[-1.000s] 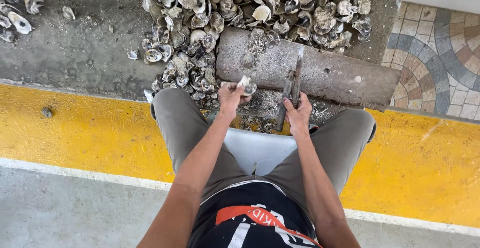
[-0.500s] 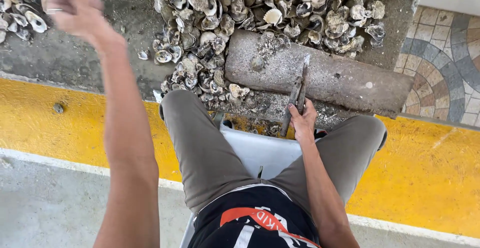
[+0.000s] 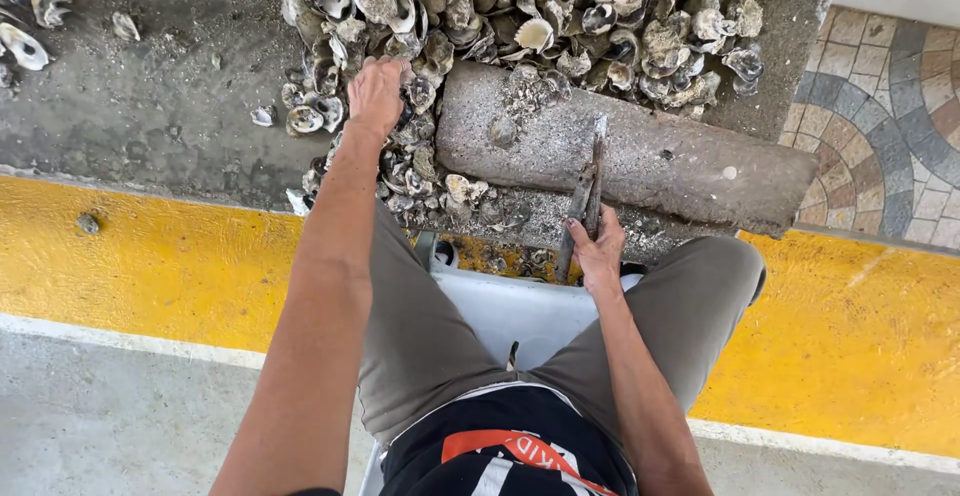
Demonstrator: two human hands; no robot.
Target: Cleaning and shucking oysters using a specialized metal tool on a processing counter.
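Oyster shells, grey-white and rough, in a loose heap (image 3: 520, 16): left hand (image 3: 377, 91) reaches into the heap's near edge at 11 o'clock, fingers curled down onto the shells; whether it grips one cannot be told. Right hand (image 3: 598, 251), at 1 o'clock, is clamped round the handle of a rusty dark metal chisel-like tool (image 3: 590, 191), its tip resting on a long grey concrete block (image 3: 680, 161) just below the heap. Yellow-painted kerb strip (image 3: 150, 266) runs beneath; patterned brick paving (image 3: 890, 86) at 2 o'clock.
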